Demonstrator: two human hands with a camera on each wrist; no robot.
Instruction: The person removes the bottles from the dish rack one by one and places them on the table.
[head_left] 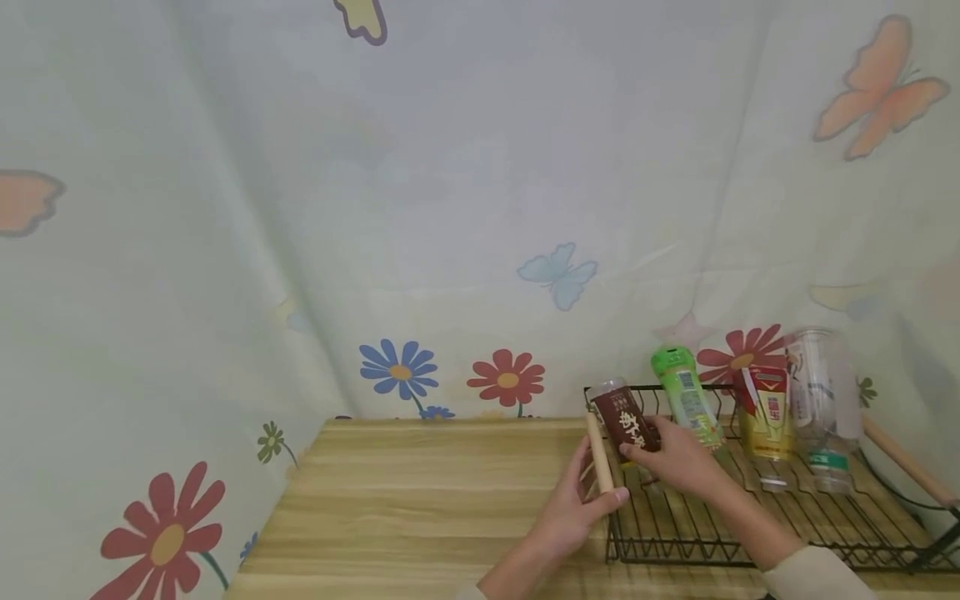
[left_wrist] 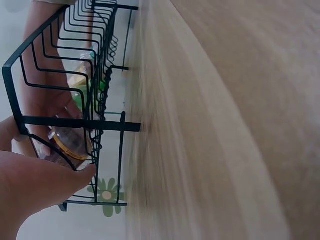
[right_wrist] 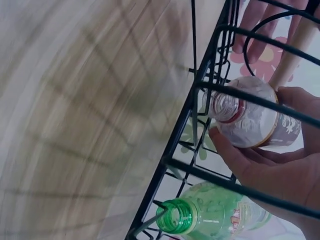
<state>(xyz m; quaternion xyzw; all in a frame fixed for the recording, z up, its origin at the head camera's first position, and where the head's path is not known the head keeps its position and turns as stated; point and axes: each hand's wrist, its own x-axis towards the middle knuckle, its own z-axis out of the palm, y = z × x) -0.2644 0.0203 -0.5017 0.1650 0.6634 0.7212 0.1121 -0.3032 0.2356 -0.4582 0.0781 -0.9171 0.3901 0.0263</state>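
Observation:
Fingers and thumb of my right hand (head_left: 678, 460) grip a clear plastic bottle with a dark brown label (head_left: 624, 415). It is neck down and slightly tilted at the left end of a black wire rack (head_left: 675, 550); its capless neck shows close to the wires in the right wrist view. My left hand (head_left: 570, 508) holds the rack's left end at its wooden handle (head_left: 600, 457), thumb on the near side. Beside the right hand, a green bottle (right_wrist: 215, 212) leans neck down in the rack.
Farther right in the rack stand a red-and-yellow labelled bottle (head_left: 767, 417) and clear bottles (head_left: 813, 383). Another wooden handle (head_left: 907, 462) is at the rack's right end. The wooden tabletop (head_left: 435, 500) extends left, with a flower-printed curtain (head_left: 450, 208) behind.

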